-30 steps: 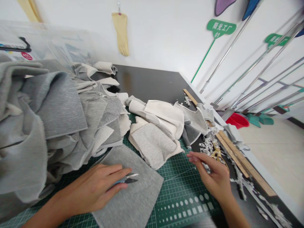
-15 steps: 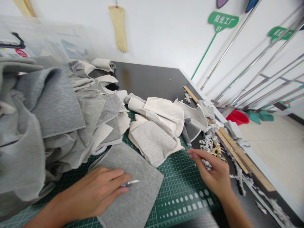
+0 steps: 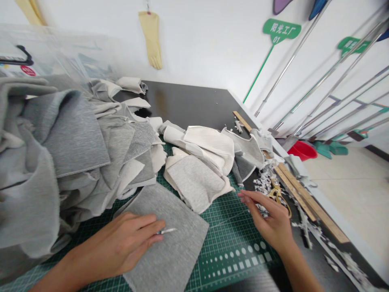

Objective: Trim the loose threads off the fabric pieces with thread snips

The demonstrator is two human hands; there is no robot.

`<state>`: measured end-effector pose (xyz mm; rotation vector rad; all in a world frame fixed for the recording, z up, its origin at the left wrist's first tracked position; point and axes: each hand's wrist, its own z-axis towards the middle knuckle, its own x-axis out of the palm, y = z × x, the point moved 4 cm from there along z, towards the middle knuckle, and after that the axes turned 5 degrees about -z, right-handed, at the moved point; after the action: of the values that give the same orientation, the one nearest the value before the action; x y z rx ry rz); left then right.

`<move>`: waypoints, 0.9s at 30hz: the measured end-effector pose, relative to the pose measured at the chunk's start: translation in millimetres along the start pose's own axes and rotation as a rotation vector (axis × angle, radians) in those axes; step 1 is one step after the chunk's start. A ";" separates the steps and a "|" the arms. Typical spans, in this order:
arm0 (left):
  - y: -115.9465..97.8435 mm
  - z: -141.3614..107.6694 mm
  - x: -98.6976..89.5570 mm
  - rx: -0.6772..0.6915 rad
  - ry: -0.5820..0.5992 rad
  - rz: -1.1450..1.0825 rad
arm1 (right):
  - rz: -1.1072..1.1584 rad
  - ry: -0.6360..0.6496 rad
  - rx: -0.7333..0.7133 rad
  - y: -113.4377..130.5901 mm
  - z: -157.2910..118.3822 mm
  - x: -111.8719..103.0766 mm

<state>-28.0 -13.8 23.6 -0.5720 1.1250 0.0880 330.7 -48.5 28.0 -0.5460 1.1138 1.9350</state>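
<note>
My left hand (image 3: pixel 138 239) lies over a flat grey fabric piece (image 3: pixel 179 243), its fingers closed around a small pointed metal tool (image 3: pixel 169 231). Only the slim pale tip shows; the rest is hidden in the fingers. My right hand (image 3: pixel 270 215) hovers over the right part of the green cutting mat (image 3: pixel 226 231), thumb and fingers pinched together. Whether anything thin is between them cannot be made out. Just beyond lies a stack of light grey and cream fabric pieces (image 3: pixel 197 178). Gold-handled scissors (image 3: pixel 278 194) rest beside the right hand, partly among scraps.
A large heap of grey fabric (image 3: pixel 79 142) fills the left side. Wooden rulers (image 3: pixel 313 202) and fabric trimmings (image 3: pixel 264 180) lie along the right table edge. A clear plastic bin (image 3: pixel 75 52) stands behind the heap. Yellow gloves (image 3: pixel 151 40) and long-handled tools (image 3: pixel 291 81) are at the wall.
The view has shifted slightly. Both hands keep nearly the same pose, and the tool stays in my left hand over the grey fabric.
</note>
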 end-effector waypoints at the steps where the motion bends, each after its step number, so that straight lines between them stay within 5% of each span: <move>1: -0.2 -0.3 0.3 0.001 0.018 0.002 | 0.001 0.003 -0.006 0.2 0.0 0.1; 6: 1.0 -0.6 4.7 -0.002 0.097 0.047 | 0.004 0.027 -0.014 0.6 -1.0 1.2; 27: 3.3 2.0 5.5 -0.023 0.097 0.083 | 0.008 0.083 -0.025 -0.3 -3.8 5.9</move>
<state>-25.1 -11.2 18.2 -0.5544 1.2432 0.1463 327.4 -49.0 21.8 -0.6411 1.1462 1.9513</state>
